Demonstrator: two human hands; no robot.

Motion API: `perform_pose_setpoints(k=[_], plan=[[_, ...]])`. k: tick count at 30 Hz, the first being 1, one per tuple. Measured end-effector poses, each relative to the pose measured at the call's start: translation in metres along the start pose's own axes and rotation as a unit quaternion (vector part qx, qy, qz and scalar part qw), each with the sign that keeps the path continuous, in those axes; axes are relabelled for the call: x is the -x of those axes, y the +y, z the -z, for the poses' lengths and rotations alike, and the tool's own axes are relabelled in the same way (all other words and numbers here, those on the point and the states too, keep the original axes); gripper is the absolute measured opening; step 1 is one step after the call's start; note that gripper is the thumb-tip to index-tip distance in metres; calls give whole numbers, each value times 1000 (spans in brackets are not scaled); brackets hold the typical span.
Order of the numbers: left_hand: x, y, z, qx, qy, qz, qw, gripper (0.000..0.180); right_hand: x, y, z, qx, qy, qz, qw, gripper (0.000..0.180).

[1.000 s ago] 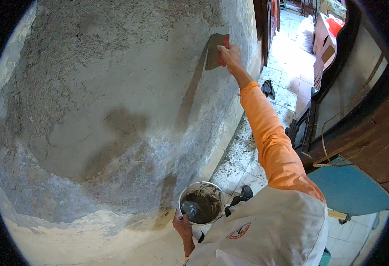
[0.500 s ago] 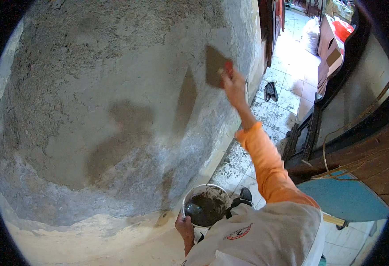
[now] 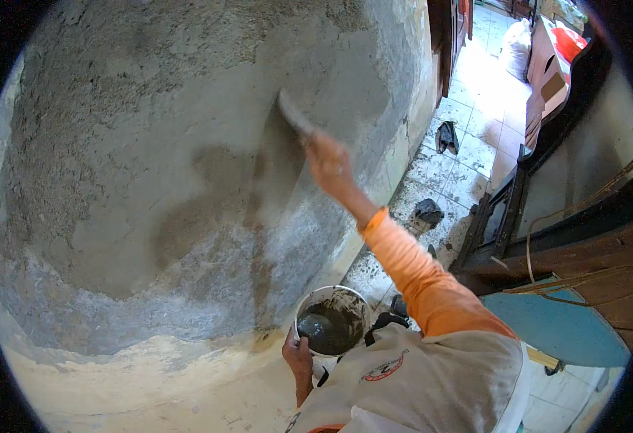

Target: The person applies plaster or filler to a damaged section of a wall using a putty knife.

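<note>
From the head view we see our right hand [image 3: 328, 164] clenched around a trowel [image 3: 295, 115], its blade pressed flat against the grey plastered wall [image 3: 150, 144]. Our left hand [image 3: 298, 357] grips the rim of a bucket [image 3: 331, 320] of wet mortar, held low beside the wall's base.

Grey mottled plaster wall [image 3: 186, 180], orange sleeve [image 3: 410, 267], white bucket [image 3: 331, 319] of dark grey mortar.

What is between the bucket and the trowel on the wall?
In the head view, only plastered wall lies between the trowel and the bucket: a darker wet streak, then rough grey plaster. The right forearm crosses beside it.
</note>
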State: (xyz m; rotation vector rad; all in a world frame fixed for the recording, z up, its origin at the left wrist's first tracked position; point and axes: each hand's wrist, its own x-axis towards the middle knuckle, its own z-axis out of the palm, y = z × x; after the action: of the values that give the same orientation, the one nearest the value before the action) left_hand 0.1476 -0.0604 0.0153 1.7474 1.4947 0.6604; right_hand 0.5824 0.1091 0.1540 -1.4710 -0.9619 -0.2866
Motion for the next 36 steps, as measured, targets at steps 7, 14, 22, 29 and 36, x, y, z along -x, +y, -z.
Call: perform_pose_setpoints(k=[7,14,22,29,36], plan=[[-1,-23,-11,25,7,0,1000,58,9,11,39,-118,25,37,992,26],[14,-29,-3,26,3,18,999,54,-133,65,51,-2,128,-44,991,20],[26,-15,10,52,-13,96,994,56,-44,-55,-9,-60,89,39,993,16],[19,-52,16,34,8,50,998,59,60,-148,3,-168,2,49,985,23],[11,-77,36,35,-19,42,998,58,49,-120,15,-365,13,-236,901,23]])
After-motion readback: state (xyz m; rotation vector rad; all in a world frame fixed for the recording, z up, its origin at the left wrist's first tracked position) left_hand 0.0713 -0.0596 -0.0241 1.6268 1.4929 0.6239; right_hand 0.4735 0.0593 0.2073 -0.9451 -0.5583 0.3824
